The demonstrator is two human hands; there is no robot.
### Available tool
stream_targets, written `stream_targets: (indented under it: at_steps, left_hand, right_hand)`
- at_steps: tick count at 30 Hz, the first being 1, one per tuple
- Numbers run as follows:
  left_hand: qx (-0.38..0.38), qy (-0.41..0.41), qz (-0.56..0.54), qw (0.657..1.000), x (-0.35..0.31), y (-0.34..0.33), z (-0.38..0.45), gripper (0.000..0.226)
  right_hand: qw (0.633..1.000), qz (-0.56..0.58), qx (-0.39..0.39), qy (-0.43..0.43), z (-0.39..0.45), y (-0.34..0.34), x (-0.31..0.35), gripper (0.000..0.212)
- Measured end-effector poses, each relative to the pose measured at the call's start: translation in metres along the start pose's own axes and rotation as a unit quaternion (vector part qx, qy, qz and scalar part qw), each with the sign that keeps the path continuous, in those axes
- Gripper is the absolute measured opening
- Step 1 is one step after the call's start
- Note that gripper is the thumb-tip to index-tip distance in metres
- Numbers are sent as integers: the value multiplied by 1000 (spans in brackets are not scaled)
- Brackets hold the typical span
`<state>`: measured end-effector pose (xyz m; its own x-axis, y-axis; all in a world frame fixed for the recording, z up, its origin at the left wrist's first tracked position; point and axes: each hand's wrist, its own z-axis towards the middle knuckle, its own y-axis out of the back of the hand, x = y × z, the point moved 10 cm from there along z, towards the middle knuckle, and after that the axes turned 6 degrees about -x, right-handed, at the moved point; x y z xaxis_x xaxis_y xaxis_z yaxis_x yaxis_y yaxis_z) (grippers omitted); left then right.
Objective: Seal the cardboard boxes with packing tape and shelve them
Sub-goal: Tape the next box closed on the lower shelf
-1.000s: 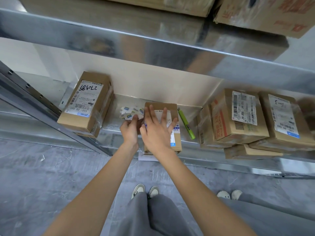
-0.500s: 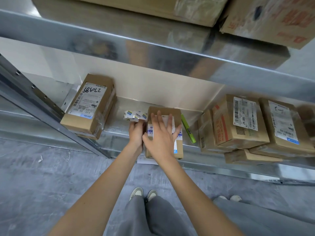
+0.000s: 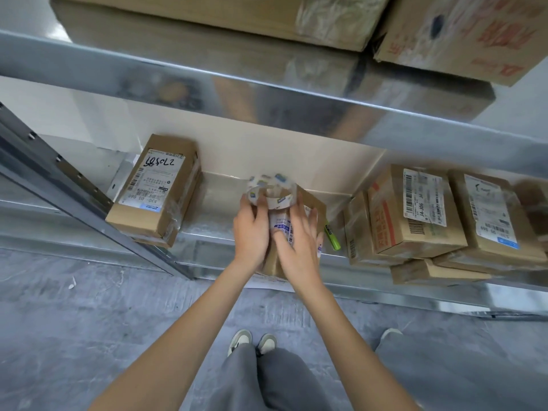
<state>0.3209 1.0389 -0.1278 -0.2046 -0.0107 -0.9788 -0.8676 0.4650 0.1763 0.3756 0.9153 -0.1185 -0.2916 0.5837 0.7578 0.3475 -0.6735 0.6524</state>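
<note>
A small cardboard box (image 3: 315, 207) with a white label lies at the front edge of the lower metal shelf (image 3: 207, 229). My right hand (image 3: 296, 244) rests flat on top of it, fingers spread and reaching toward the tape. My left hand (image 3: 252, 232) grips a roll of clear packing tape (image 3: 271, 192) printed with blue and yellow marks, held up just above the far left end of the box. My hands hide most of the box's top.
A green marker (image 3: 332, 240) lies right of the box. A labelled box (image 3: 154, 191) sits at the left, and several stacked boxes (image 3: 415, 212) at the right. The upper shelf (image 3: 207, 84) carries large cartons. Another person's grey trouser leg (image 3: 444, 366) is at the lower right.
My left hand has picked the tape roll up off the shelf and brought it over the box's far end. My right hand has stayed on the box top.
</note>
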Motion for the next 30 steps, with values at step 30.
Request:
stream_targets:
  at_steps: [30]
  left_hand:
    - [83, -235, 293, 923, -76, -56, 0, 38]
  right_hand:
    - [979, -201, -18, -21, 27, 50, -53, 67]
